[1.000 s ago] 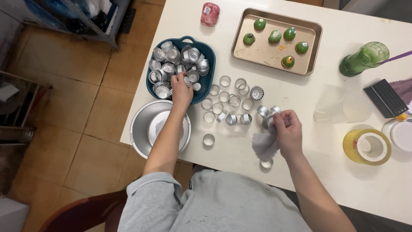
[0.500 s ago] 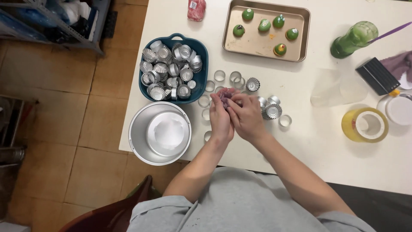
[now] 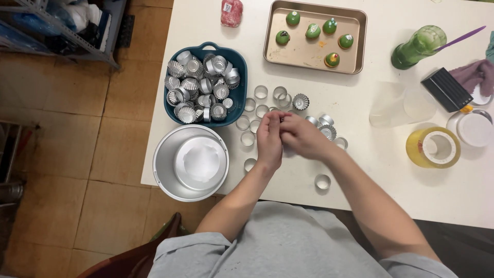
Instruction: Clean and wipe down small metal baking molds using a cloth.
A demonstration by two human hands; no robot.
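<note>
At the white table (image 3: 411, 195), beside the round silver bowl (image 3: 191, 162) and the dark blue basket of metal moulds (image 3: 239, 95), your left hand (image 3: 269, 140) and right hand (image 3: 303, 136) meet among small metal rings (image 3: 247, 138), fingers curled; their grip cannot be made out.

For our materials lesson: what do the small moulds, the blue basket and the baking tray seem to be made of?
Moulds: thin shiny metal, probably aluminium or tin, bright with fluted sides. Basket: likely plastic, matte dark blue with a moulded handle. Tray: metal with a dull golden-brown coating.
</note>
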